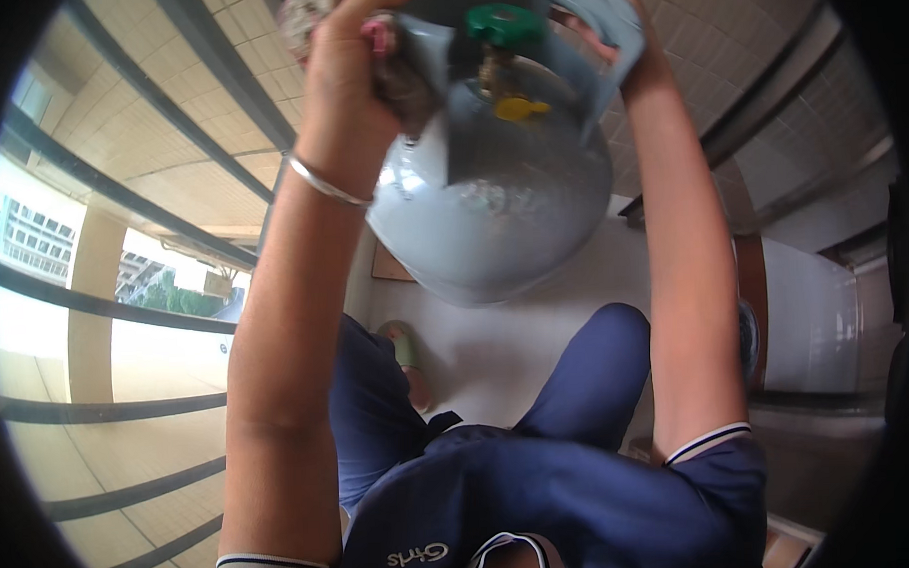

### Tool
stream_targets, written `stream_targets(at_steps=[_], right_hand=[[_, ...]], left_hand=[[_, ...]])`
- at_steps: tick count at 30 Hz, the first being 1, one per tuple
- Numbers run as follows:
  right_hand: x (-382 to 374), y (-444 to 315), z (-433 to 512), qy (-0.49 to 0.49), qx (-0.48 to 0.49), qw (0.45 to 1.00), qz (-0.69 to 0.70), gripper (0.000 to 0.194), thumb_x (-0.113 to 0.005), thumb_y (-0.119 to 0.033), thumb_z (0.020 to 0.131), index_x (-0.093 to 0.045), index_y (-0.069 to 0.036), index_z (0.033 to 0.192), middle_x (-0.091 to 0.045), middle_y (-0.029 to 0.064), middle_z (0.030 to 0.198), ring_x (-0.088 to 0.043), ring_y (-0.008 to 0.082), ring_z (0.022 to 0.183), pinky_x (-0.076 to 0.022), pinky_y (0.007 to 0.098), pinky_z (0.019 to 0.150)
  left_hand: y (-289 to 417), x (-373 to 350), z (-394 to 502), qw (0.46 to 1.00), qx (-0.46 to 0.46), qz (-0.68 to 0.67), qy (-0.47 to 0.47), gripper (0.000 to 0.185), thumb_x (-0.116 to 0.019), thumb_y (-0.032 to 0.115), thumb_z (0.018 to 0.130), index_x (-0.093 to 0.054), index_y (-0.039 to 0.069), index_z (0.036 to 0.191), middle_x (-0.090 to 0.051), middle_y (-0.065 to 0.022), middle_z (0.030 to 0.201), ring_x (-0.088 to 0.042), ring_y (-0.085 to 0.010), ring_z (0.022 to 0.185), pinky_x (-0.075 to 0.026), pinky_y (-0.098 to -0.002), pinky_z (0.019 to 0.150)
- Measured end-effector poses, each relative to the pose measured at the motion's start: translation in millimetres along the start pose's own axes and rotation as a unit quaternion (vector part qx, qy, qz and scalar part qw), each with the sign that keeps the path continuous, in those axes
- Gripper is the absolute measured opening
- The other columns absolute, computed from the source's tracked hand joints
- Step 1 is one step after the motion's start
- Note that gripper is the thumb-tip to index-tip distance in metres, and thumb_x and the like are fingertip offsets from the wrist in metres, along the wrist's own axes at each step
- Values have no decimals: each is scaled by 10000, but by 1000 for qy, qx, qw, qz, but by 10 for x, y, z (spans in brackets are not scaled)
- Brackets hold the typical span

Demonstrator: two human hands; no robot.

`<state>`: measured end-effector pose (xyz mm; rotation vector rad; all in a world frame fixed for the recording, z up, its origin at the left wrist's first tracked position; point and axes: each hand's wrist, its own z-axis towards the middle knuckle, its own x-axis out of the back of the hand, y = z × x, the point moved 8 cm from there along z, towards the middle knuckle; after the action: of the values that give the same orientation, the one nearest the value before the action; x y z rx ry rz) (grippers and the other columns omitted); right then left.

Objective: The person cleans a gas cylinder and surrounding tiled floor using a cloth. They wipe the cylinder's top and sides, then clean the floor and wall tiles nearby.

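Note:
A grey gas cylinder (513, 229) with a rounded shoulder is in front of me at the top of the view. Its valve carries a green handwheel (502, 23), and a yellow cap (520, 109) sits on the outlet. My right hand (646, 59) grips the cylinder's grey collar (614, 15); some fingers show through the collar's opening. On the other side, my left hand (357, 84) holds a crumpled patterned cloth (410, 75) against the collar. Whether it also grips the metal cannot be told. The cylinder's base is hidden, so I cannot tell if it touches the floor.
Dark metal bars (144, 220) run along my left, with buildings beyond. Pale floor (495, 358) lies between my bent legs, where a green slipper (404, 349) shows. Tiled wall (816, 113) rises at the right. A brown strip (752, 304) lies beyond my right forearm.

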<state>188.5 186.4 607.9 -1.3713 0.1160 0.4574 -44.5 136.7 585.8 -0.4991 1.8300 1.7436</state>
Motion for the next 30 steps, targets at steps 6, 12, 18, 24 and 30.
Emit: stream_targets(at_steps=[6,12,18,24,30], right_hand=[[-60,-64,-390,-61,111,992,20,733,-462,-633,928,-448,-35,1351,-609,47,1126,-607,135,943,-501,303,826],[-114,-198,-798,11,278,945,-170,780,-684,-357,901,-279,10,1457,-543,124,1208,-628,207,1002,-511,323,884],[-151,-131,-553,179,264,939,-127,555,-654,-219,911,-433,20,1361,-608,94,934,-596,119,608,-496,232,494],[-279,-187,-508,293,283,896,-175,530,-691,-248,878,-508,40,1284,-643,132,976,-635,163,681,-512,259,551],[-585,-189,-582,360,417,789,-272,608,-737,-266,830,-498,64,1281,-613,265,1161,-605,345,1114,-481,386,923]], left_hand=[[110,-100,-7,1000,-20,-16,7,251,-718,178,786,-566,27,916,-638,-136,748,-642,-244,610,-569,-342,572],[72,-99,24,999,-5,-13,37,253,-713,162,792,-543,13,906,-618,-146,754,-633,-260,629,-570,-348,562],[230,-17,323,998,54,-28,-4,191,-690,150,801,-595,13,894,-621,-136,743,-634,-254,679,-584,-349,632],[586,85,809,992,-46,78,-90,117,-685,127,822,-654,106,933,-686,-91,881,-688,-234,801,-616,-379,674],[647,197,1086,976,13,145,-165,202,-699,181,841,-656,62,999,-694,-97,958,-696,-179,876,-615,-303,671]])
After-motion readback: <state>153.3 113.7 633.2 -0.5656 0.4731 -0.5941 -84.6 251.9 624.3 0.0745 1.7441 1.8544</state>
